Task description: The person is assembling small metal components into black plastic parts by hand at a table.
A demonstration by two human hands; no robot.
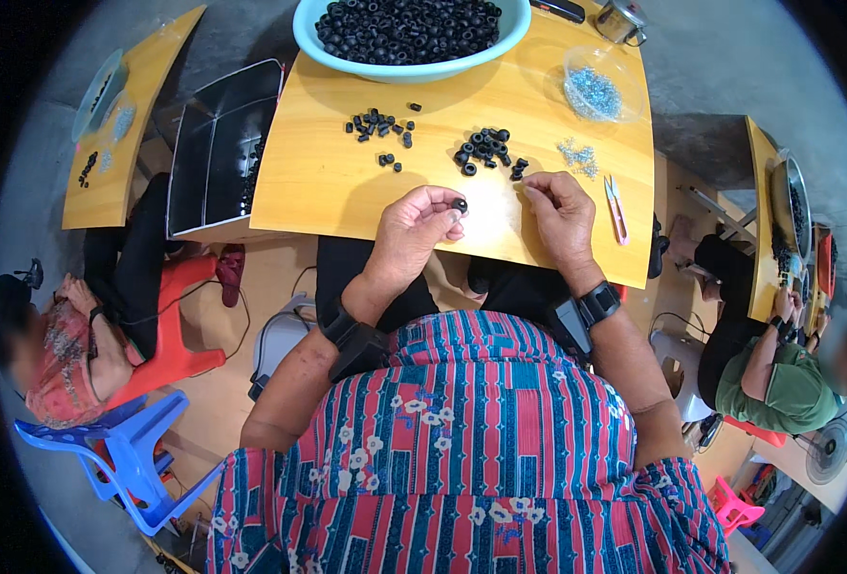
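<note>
Black piece [459, 205] pinched in fingers of left hand [409, 230], above near edge of yellow counter [328, 196]. Right hand [562, 215] beside small black pile [482, 148], fingers curled; cannot tell if closed or holding anything. Step seemingly: steadying piece; next move calls for precise right fingertips.

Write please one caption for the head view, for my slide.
Left hand holding a small black piece, right hand near loose black pieces on a yellow table.
</note>
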